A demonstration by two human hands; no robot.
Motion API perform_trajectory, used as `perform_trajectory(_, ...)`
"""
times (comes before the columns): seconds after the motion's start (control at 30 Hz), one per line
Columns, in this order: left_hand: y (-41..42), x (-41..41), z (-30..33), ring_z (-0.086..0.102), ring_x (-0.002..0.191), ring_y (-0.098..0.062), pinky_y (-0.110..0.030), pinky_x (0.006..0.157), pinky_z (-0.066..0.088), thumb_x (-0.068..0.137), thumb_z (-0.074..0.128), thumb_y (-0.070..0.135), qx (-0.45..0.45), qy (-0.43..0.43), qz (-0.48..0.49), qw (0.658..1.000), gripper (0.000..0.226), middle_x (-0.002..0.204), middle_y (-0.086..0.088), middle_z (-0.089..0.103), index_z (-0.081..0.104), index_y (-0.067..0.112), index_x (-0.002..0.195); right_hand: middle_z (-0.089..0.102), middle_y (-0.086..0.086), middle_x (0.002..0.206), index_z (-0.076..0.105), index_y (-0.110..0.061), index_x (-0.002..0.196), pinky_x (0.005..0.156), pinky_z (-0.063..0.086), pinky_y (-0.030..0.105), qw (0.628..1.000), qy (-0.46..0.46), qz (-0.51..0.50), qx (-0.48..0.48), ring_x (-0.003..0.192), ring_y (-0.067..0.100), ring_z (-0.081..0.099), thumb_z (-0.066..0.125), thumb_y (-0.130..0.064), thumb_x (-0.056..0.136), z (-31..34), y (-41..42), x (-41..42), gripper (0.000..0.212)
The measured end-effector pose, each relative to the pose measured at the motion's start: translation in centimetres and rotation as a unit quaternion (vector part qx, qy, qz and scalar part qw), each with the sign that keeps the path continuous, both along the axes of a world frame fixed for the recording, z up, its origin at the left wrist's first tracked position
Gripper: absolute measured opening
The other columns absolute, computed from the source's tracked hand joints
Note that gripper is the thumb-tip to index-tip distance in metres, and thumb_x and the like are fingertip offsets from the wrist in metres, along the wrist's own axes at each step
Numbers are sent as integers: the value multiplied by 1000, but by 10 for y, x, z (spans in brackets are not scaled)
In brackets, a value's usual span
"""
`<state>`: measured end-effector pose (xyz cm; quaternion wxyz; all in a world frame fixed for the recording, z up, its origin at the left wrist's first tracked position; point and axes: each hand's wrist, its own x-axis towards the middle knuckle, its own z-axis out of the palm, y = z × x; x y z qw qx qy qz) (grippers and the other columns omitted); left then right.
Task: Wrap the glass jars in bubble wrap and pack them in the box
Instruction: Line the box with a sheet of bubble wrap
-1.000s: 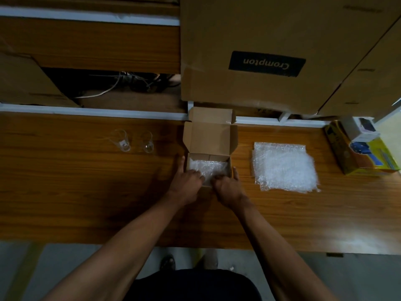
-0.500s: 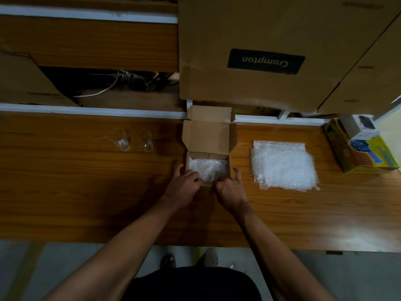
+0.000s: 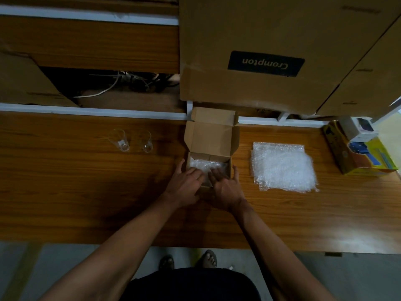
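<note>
Partly hidden: your left hand (image 3: 186, 185) and right hand (image 3: 225, 187) cover the near wall of the small cardboard box (image 3: 210, 148), and their fingers reach over its near rim onto the bubble-wrapped bundle (image 3: 206, 165) inside; whether they pinch the wrap or merely press on it cannot be told, and what the wrap encloses is not visible. Box: brown, lid flap standing open at 12 o'clock, sitting on the wooden table (image 3: 86, 192) directly ahead of you. Jars: two clear glass jars (image 3: 120, 140) stand unwrapped at 10 o'clock, side by side, well apart from the box, faint against the wood. Bubble wrap sheets (image 3: 282, 166): white stack lying flat at 2 o'clock. Yellow carton (image 3: 360, 157): at 2 o'clock, far edge, partly cut off.
</note>
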<state>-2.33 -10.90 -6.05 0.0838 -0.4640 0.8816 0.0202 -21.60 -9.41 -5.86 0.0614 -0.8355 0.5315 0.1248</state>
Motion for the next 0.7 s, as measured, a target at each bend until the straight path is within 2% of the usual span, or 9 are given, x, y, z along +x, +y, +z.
perform_trajectory(0.03, -3, -1, 0, 38, 149, -20, -67, 121, 0, 86, 63, 58, 8, -20, 0, 1000, 80, 159, -3, 44, 43, 21, 154, 11, 15, 174, 14, -10, 166, 114, -17, 73, 999, 33, -2, 24, 161, 28, 10, 50, -80, 91, 0, -4, 0, 109)
perform_trajectory(0.1, -9, -3, -3, 31, 154, -23, -72, 120, -6, 85, 61, 69, 29, -69, 0, 997, 97, 168, -7, 31, 30, 18, 161, 0, 18, 174, 6, -7, 166, 109, -21, 78, 994, 90, -9, 66, 161, 32, 7, 46, -90, 83, -6, -13, -1, 123)
perform_trajectory(0.17, -14, -6, -7, 36, 152, -25, -74, 118, -13, 84, 60, 74, 47, -98, 2, 994, 103, 169, -11, 31, 28, 15, 162, 6, 24, 172, 14, -7, 166, 105, -22, 81, 989, 119, -5, 86, 158, 36, 22, 43, -92, 82, -11, -20, -1, 123)
perform_trajectory(0.23, -17, -10, -4, 42, 149, -28, -76, 116, -15, 83, 56, 78, 55, -121, 3, 991, 105, 167, -14, 34, 31, 11, 161, 22, 24, 170, 22, -5, 164, 106, -20, 81, 986, 138, -6, 89, 155, 36, 31, 44, -88, 86, -6, -22, 4, 116)
perform_trajectory(0.37, -17, -16, 1, 45, 146, -31, -74, 117, -11, 85, 52, 78, 53, -149, 5, 987, 106, 163, -16, 40, 32, 7, 160, 35, 19, 166, 28, -5, 161, 110, -17, 80, 982, 167, -6, 89, 155, 34, 33, 50, -82, 89, 4, -24, 14, 108)
perform_trajectory(0.47, -18, -18, 0, 48, 143, -31, -74, 118, -10, 86, 61, 69, 41, -134, 12, 990, 98, 156, -16, 48, 37, 6, 157, 26, 23, 169, 17, -2, 164, 109, -17, 81, 984, 153, -11, 88, 158, 35, 24, 54, -81, 88, -1, -24, 13, 115)
perform_trajectory(0.57, -22, -22, 3, 26, 156, -32, -75, 117, -14, 85, 62, 72, 34, -133, 21, 990, 108, 169, -17, 28, 22, 9, 163, 6, 26, 172, 0, 0, 164, 113, -13, 81, 987, 142, -12, 79, 160, 42, 1, 54, -82, 87, -5, -26, 11, 125)
perform_trajectory(0.63, -24, -23, 2, 10, 161, -34, -77, 116, -13, 85, 55, 80, 51, -158, 27, 986, 115, 174, -15, 12, 11, 12, 166, -2, 26, 172, -3, -3, 165, 114, -10, 82, 985, 142, -15, 99, 158, 47, -5, 54, -84, 85, -7, -29, 10, 128)
perform_trajectory(0.7, -27, -24, -4, 5, 161, -34, -77, 114, -13, 83, 46, 87, 68, -172, 40, 982, 117, 174, -16, 8, 8, 14, 167, -6, 27, 171, -3, -6, 165, 114, -7, 83, 981, 150, -19, 119, 157, 50, -7, 56, -86, 81, -9, -34, 10, 131)
